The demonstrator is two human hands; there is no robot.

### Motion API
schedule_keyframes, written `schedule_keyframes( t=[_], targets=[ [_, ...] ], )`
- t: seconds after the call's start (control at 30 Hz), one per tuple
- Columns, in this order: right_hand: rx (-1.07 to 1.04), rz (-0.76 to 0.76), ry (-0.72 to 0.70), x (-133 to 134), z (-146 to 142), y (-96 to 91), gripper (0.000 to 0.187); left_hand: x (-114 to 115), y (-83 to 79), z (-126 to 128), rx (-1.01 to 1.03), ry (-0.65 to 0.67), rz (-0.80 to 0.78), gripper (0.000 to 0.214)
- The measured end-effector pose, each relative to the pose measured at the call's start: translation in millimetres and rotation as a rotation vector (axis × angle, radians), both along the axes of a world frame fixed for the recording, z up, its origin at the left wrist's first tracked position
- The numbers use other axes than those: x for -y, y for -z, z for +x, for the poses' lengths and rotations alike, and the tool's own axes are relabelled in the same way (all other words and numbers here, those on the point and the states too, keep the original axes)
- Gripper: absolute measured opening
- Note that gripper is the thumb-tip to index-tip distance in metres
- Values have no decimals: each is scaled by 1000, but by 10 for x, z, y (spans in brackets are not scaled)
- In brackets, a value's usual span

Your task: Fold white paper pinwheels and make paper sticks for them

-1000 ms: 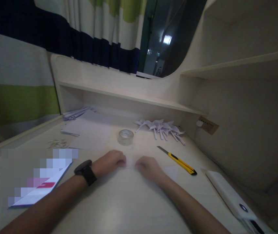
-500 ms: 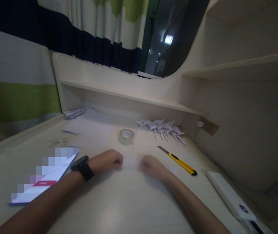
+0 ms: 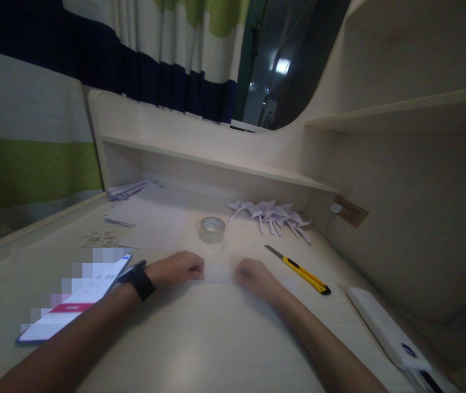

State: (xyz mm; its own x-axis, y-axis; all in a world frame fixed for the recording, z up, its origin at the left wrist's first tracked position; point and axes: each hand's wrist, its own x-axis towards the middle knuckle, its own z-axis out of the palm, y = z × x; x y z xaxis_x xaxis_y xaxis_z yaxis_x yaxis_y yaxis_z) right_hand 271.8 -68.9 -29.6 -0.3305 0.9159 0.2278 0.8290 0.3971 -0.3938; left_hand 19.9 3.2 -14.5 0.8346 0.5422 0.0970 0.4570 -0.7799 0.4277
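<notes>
A pale piece of white paper (image 3: 219, 273) lies low over the desk between my two hands, its outline faint. My left hand (image 3: 179, 267), with a dark watch on the wrist, is closed at the paper's left side. On the opposite side my right hand (image 3: 255, 277) is curled shut over the paper and slightly blurred. The fingertips of both hands are hidden. Behind the hands stands a roll of clear tape (image 3: 212, 229). A yellow utility knife (image 3: 302, 272), blade out, rests right of my right hand.
Several white paper pinwheels (image 3: 272, 213) are grouped at the back right. White paper sheets (image 3: 151, 215), rolled paper sticks (image 3: 129, 189) and a pile of small pale pieces (image 3: 99, 239) occupy the back left. A lit phone (image 3: 77, 305) lies beside my left forearm; a white case (image 3: 384, 327) lies at right.
My left hand and wrist have shifted very slightly left, and the watch has turned a little. My right hand stays almost in place. The surrounding objects have not moved.
</notes>
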Motion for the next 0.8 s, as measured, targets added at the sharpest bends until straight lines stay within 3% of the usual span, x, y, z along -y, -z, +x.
schedule_keyframes(
  t=[0.2, 0.3, 0.43, 0.63, 0.8],
  targets=[
    [46, 271, -213, -41, -22, 156, 26, -63, 105, 12, -47, -30, 11, 23],
    [89, 401, -237, -36, -38, 174, 35, -76, 94, 6, -49, -17, -20, 28],
    [225, 555, -225, -8, -65, 153, 27, -48, 7, -4, -14, -12, -101, 32],
    [365, 590, -149, -19, -110, 206, 16, -36, -47, -10, -25, -8, -152, 33],
    [461, 553, -164, -27, -144, 235, 17, -88, -9, -34, -5, 2, -168, 31]
  ],
)
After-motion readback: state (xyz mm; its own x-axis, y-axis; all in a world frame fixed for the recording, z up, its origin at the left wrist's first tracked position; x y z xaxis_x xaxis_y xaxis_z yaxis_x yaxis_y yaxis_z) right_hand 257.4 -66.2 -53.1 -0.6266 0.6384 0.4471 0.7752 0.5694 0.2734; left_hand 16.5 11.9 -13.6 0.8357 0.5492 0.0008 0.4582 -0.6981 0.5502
